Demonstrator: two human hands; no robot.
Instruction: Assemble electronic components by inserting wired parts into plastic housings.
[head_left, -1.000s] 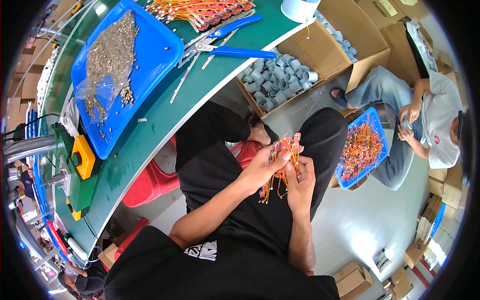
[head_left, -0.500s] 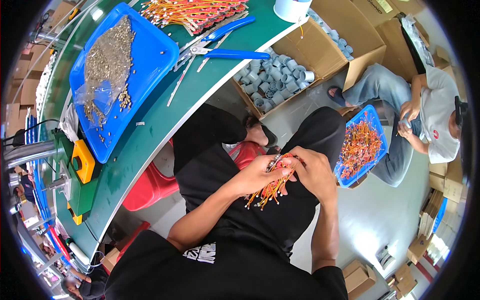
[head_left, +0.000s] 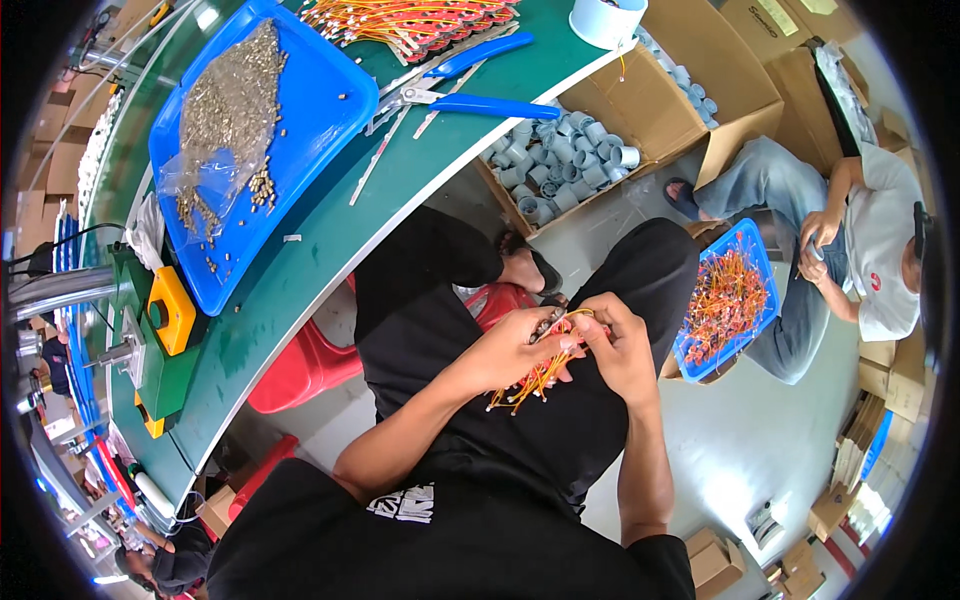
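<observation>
Above my lap, my left hand [head_left: 512, 350] is closed round a bundle of small red parts with yellow and orange wires [head_left: 538, 385]. The wires hang below my fingers and end in small white tips. My right hand [head_left: 620, 348] meets it at the upper right of the bundle, thumb and fingers pinching a wired part there. Exactly which piece sits between those fingertips is partly hidden. Both hands are close together, over my dark trousers.
A green table [head_left: 330, 245] at left bears a blue tray [head_left: 320, 75] of small brass pieces, blue-handled cutters [head_left: 495, 106] and red wired boards [head_left: 420, 25]. Right of me are a cardboard box [head_left: 625, 100] of grey-blue cups, a blue basket [head_left: 768, 290] of wired parts and a seated person [head_left: 880, 230].
My right hand has turned slightly, its thumb and fingers now nearer the bundle's upper edge. The whole view has shifted a little, so the table and tray appear further right.
</observation>
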